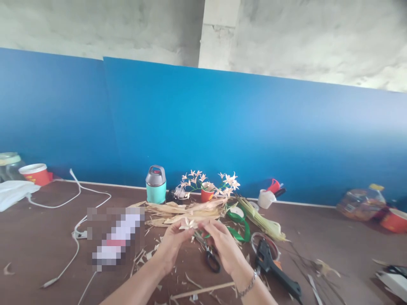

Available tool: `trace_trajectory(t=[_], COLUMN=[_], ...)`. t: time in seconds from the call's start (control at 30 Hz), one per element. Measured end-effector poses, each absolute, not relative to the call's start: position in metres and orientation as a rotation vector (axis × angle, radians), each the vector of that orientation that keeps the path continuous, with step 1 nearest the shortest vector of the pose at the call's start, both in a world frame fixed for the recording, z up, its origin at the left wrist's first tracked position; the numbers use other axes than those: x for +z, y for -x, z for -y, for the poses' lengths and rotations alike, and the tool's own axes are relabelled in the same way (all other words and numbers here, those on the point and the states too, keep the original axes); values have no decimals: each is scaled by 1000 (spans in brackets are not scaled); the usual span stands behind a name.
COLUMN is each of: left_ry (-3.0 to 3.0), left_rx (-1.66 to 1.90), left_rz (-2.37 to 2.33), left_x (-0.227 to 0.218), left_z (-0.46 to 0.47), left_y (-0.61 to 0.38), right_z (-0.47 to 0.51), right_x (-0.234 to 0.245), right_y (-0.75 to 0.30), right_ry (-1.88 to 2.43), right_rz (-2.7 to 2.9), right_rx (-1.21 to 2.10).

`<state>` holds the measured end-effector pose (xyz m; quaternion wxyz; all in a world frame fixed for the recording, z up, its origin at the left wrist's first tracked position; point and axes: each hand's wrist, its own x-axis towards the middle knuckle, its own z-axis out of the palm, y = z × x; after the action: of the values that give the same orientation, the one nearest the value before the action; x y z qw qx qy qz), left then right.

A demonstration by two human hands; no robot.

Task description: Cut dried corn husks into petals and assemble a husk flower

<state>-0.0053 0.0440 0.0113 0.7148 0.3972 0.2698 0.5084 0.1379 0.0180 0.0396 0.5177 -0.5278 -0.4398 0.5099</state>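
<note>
In the middle of the head view, my left hand [173, 242] pinches a small pale flower [188, 223] that looks made of dried husk. My right hand [221, 243] is close at the flower's right side, its fingers bent together; whatever is between them is hidden. Beneath my hands lie scissors [212, 259] with black handles, partly covered by my right hand. Layered dry husks [187, 208] spread just beyond. Similar pale flowers [230, 181] on green stems stand behind them in a red paper cup [207, 195].
A black glue gun [280, 273] lies right of my right wrist, near a roll of tape [276, 250]. Green ribbon [243, 231] and a bundle of pale green stalks [263, 220] are behind it. A teal flask [156, 190] and white cable [78, 250] are on the left.
</note>
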Motion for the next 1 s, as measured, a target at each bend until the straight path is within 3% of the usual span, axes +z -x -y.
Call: trace_trajectory(t=[0.33,0.8,1.0], left_ry=[-868,-1386,-1535], left_rx=[1037,1297,1321], left_rz=[-677,-909,-948], left_x=[12,13,17], left_z=[-46,-49,-47], left_y=[9,8,10], right_z=[-19,-27,-27], right_x=[28,12,10], right_y=[-121,-121,-120], right_ry=[1234,1277,1193], right_rz=[1083,1392,1441], right_rx=[1309,782,711])
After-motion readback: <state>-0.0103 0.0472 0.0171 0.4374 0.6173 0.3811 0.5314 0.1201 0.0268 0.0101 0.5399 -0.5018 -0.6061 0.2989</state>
